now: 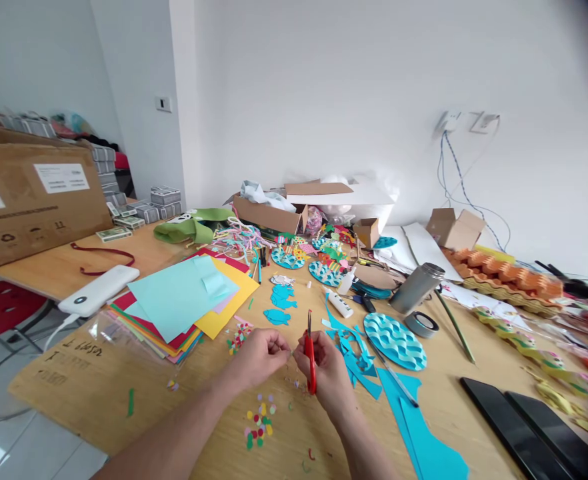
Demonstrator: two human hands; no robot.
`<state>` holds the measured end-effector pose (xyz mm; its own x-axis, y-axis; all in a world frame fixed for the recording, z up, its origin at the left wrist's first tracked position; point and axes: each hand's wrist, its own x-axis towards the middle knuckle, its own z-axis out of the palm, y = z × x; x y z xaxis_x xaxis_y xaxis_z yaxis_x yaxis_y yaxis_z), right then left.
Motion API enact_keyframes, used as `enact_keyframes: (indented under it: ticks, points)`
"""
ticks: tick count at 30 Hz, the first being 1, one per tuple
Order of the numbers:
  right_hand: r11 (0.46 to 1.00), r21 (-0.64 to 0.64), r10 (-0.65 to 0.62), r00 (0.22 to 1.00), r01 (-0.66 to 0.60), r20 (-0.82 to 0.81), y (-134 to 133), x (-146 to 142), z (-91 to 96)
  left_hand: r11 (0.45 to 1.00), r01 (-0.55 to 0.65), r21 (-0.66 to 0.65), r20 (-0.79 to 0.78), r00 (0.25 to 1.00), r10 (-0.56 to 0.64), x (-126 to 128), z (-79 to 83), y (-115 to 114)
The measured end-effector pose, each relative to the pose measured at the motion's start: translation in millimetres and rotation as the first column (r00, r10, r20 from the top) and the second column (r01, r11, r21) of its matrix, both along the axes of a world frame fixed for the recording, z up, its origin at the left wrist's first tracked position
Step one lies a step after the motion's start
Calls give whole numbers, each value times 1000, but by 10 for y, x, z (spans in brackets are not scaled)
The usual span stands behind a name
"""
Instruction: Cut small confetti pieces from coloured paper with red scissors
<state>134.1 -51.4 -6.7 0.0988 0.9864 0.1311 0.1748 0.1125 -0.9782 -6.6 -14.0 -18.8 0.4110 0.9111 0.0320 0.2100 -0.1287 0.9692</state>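
Red-handled scissors (311,365) stand with their blades pointing away from me, and my right hand (330,370) is closed around them. The fingers of my left hand (264,357) are pinched together, almost meeting the right fingertips; whatever they hold is too small to make out. Below the hands lie small coloured paper dots (259,420), with tiny scraps around them. Another pile of paper dots (239,337) sits beside my left hand. Blue paper fish (277,317) lie beyond it. Cut blue paper scraps (354,353) are at the right of my right hand.
Stacked coloured paper (174,300) and a white power bank (99,290) lie left. Toward the right are a wavy blue oval (395,341), a pen (399,380), a metal flask (418,287), a tape roll (421,325) and black phones (509,427). A glue bottle (341,303) lies ahead.
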Motion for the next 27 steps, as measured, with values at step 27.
enact_keyframes:
  ticks: [27]
  points:
    - [995, -74, -72, 984, 60, -165, 15, 74, 23, 894, 421, -155, -400, 800, -447, -369, 135, -152]
